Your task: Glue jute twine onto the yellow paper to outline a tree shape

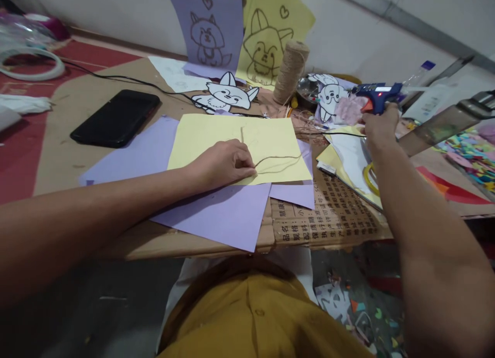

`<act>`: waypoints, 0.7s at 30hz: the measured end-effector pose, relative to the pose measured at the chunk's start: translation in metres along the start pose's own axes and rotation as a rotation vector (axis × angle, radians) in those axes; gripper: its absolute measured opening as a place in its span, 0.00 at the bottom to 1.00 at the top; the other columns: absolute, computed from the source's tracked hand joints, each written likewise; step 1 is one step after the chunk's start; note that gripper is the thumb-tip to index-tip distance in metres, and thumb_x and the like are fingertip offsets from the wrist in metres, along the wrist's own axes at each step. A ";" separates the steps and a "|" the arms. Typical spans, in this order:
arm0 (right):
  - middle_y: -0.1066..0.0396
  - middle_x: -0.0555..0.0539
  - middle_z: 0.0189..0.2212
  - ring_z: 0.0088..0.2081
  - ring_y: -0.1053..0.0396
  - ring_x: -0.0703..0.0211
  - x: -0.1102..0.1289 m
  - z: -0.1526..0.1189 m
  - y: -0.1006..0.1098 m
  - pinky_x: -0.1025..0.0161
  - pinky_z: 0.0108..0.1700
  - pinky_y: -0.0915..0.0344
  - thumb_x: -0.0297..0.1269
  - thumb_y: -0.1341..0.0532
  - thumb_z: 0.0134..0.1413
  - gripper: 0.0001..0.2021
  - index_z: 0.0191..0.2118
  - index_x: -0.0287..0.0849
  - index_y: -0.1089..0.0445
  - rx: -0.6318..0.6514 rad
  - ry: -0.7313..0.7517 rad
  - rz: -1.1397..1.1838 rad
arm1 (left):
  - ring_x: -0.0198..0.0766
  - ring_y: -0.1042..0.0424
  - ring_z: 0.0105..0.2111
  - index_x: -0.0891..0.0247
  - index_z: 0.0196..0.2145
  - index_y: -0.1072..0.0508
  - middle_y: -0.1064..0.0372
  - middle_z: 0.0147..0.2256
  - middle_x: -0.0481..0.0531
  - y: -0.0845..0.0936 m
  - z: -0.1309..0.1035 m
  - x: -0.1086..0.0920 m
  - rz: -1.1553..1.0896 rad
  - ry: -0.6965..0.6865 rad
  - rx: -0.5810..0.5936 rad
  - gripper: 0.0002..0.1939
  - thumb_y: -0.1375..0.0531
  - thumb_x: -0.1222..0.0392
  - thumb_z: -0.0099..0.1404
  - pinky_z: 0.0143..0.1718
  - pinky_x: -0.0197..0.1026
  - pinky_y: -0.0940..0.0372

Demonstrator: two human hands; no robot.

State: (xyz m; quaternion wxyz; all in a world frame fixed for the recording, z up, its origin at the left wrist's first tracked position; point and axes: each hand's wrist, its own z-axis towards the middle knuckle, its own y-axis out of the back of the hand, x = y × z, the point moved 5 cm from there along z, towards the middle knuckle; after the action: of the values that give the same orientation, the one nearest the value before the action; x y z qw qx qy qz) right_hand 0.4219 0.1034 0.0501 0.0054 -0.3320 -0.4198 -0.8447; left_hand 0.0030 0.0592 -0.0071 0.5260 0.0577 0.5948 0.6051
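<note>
My left hand [228, 165] rests on a sheet of yellow paper [204, 136], its thumb and fingertips pinched on a thin brown twine [278, 158]. The twine loops out to the right across the sheet, and a short piece of it stands above my knuckles. Purple sheets [228, 216] lie beneath the yellow one. Out at the right, my right hand [382, 125] is closed round the handle of a blue glue gun [381, 94] with a red light on its side. The gun's orange nozzle end points left, beside a pinkish crumpled clump [350, 109].
Behind the paper stand a twine spool [291, 72], cut-out fox drawings [228, 94] and purple and yellow fox pictures [207, 36]. A black phone-like device [116, 118] and a black cable lie left. A bottle [444, 123], yellow tape roll [371, 180] and coloured scraps [467, 157] are right.
</note>
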 end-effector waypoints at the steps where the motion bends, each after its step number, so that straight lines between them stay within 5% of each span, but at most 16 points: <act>1: 0.26 0.33 0.57 0.42 0.25 0.59 0.003 -0.005 -0.001 0.60 0.37 0.34 0.25 0.46 0.64 0.20 0.59 0.44 0.45 -0.006 -0.008 0.086 | 0.42 0.24 0.40 0.60 0.32 0.16 0.20 0.35 0.52 0.000 0.000 0.000 -0.002 0.002 0.002 0.08 0.33 0.56 0.67 0.44 0.43 0.33; 4: 0.24 0.42 0.57 0.36 0.27 0.63 0.012 -0.032 -0.006 0.64 0.30 0.38 0.29 0.41 0.58 0.18 0.51 0.52 0.43 0.017 -0.029 0.513 | 0.42 0.24 0.40 0.60 0.31 0.16 0.20 0.35 0.52 0.001 0.000 -0.003 -0.002 -0.001 0.007 0.07 0.33 0.57 0.66 0.44 0.42 0.33; 8: 0.21 0.46 0.49 0.33 0.31 0.61 0.032 -0.085 -0.012 0.64 0.26 0.47 0.31 0.35 0.41 0.21 0.42 0.52 0.39 0.319 -0.133 0.972 | 0.41 0.24 0.39 0.60 0.31 0.17 0.20 0.35 0.52 0.001 0.001 -0.005 -0.006 0.015 0.000 0.07 0.32 0.59 0.66 0.44 0.42 0.32; 14: 0.25 0.53 0.37 0.28 0.36 0.61 0.064 -0.138 0.005 0.61 0.28 0.46 0.33 0.30 0.36 0.28 0.46 0.54 0.38 0.596 0.006 0.935 | 0.41 0.23 0.40 0.60 0.31 0.16 0.20 0.35 0.51 0.000 -0.001 -0.005 -0.030 0.059 -0.028 0.06 0.32 0.59 0.65 0.47 0.42 0.31; 21: 0.19 0.47 0.40 0.28 0.34 0.62 0.061 -0.166 0.007 0.60 0.30 0.36 0.44 0.26 0.54 0.15 0.45 0.47 0.25 0.842 0.235 0.769 | 0.40 0.22 0.39 0.61 0.31 0.16 0.19 0.37 0.52 0.001 -0.001 0.000 -0.097 0.110 -0.058 0.06 0.32 0.59 0.64 0.45 0.43 0.31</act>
State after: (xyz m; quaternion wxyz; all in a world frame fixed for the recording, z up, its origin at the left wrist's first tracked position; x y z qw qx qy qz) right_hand 0.2841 -0.0034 0.0188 0.4900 -0.3339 -0.5652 -0.5736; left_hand 0.0017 0.0592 -0.0070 0.5225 -0.0196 0.6073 0.5981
